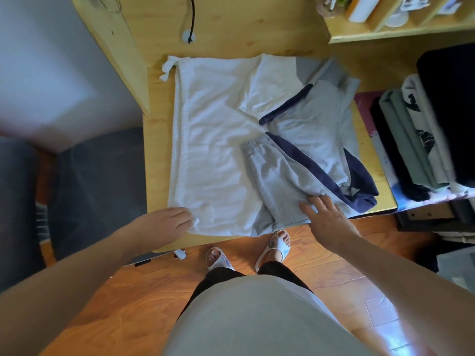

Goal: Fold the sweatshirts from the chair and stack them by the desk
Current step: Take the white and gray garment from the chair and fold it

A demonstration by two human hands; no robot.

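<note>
A white, grey and navy sweatshirt (231, 140) lies spread flat on the wooden worktop (231, 27), its hem with a knotted drawstring (167, 70) toward the left and its hood end bunched toward the right. Both sleeves are folded in across the body — the white sleeve (270, 88) on the far side, the grey sleeve (272, 176) on the near side, their ribbed cuffs nearly meeting in the middle.

The person stands at the near edge, leaning over it. The left hand (164, 224) sits at the near left corner of the white body, its fingers curled and pinching a bit of the cloth at the edge. The right hand (326, 222) lies flat on the near grey sleeve where it meets the shoulder, fingers spread and straight, pressing the fabric down rather than gripping it.

To the right, at the end of the worktop, a stack of folded garments (411, 140) stands in green, white, black and dark layers. A black cable (191, 19) runs down into a grommet at the back of the worktop, and a shelf (385, 32) with small items sits at the far right. Below, two feet in pale slippers (273, 250) stand on the wood floor (128, 304) — a dark chair (97, 188) sits to the left.
</note>
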